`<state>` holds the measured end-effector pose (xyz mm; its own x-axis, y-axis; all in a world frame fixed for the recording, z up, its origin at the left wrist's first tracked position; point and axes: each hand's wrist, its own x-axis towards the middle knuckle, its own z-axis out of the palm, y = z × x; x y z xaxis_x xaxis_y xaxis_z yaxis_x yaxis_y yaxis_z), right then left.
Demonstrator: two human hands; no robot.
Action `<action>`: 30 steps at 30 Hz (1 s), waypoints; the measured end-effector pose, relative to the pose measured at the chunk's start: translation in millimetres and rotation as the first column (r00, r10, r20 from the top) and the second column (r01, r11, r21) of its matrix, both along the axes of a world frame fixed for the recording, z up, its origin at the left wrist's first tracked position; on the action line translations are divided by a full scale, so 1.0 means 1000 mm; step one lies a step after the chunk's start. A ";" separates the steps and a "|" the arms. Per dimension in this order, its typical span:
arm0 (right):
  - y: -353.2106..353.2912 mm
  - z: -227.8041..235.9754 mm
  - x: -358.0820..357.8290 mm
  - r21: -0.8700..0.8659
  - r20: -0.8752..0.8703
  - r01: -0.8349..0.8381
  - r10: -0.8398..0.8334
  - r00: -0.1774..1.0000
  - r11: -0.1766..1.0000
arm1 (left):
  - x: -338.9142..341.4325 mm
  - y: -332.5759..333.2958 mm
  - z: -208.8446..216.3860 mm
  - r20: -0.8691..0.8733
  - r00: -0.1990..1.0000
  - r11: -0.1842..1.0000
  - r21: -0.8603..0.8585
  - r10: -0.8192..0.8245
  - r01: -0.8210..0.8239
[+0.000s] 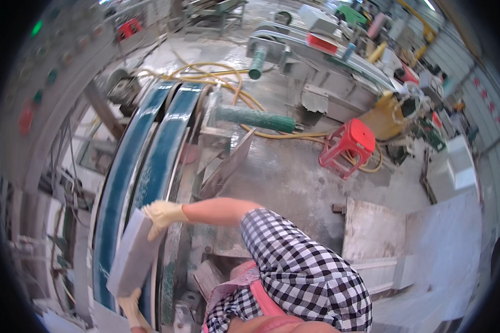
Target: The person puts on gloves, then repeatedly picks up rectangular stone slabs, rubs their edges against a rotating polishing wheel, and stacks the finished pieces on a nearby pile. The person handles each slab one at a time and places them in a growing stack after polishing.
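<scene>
A long, pale grey rectangular block lies slantwise across the two blue conveyor belts. My right hand, in a cream glove, grips its far end, thumb over the side face. At the near end my left hand, also gloved, is closed against the block's edge, though its fingers are partly hidden. The block seems to rest on or just above the belts; I cannot tell which.
Left of the belts stands a grey control panel with knobs. Ahead are a green roller and yellow hoses. A red plastic stool stands on the wet floor to the right, and large pale boards lean at the lower right.
</scene>
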<state>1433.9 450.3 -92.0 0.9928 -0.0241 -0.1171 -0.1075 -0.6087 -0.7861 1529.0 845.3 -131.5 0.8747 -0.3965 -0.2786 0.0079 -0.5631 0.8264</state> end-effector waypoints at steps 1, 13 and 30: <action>0.000 0.004 -0.016 0.047 -0.005 0.090 -0.090 0.996 0.995 | -0.004 -0.008 0.018 -0.083 0.993 0.993 -0.089 -0.080 0.072; 0.010 -0.071 -0.512 0.443 -0.543 0.895 -0.777 0.319 0.059 | -0.257 -0.246 0.004 -0.486 0.541 0.656 -0.092 -0.687 0.749; 0.304 -0.067 -0.742 0.654 -0.410 -0.157 -0.173 -0.895 -0.740 | -0.755 -0.469 -0.039 -0.492 -0.719 -0.718 -0.239 -0.491 0.654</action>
